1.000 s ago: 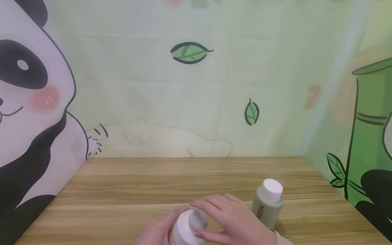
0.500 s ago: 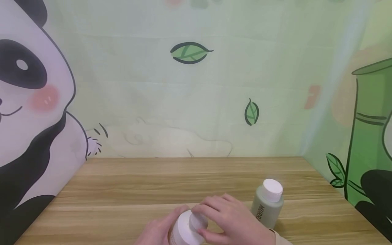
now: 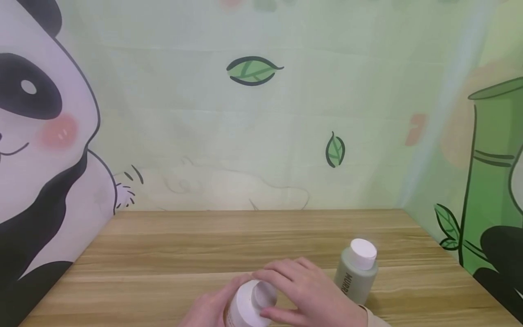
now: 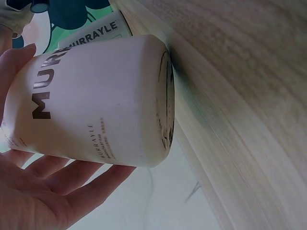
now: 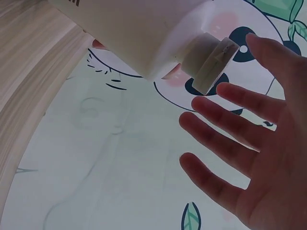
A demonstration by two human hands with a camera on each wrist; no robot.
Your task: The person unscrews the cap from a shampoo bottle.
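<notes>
In the head view, a white bottle with a white cap leans at the table's front edge, its lower part out of frame. My left hand holds its body; the left wrist view shows my fingers and thumb around it and the lettering "MUR" on its side. Its base is close to the tabletop, and I cannot tell if it touches. Around the cap, my right hand has its fingers spread. The right wrist view shows a small gap between my fingertips and the cap.
Just beyond my right wrist, a grey-green bottle with a white cap and "MURRAYLE" lettering stands upright. The wooden tabletop runs back to a pale green cloth backdrop with printed leaves, a panda and bamboo.
My right fingers closed in on the cap half a second ago and have now spread apart from it again. The left hand, the white bottle and the grey-green bottle stay in place.
</notes>
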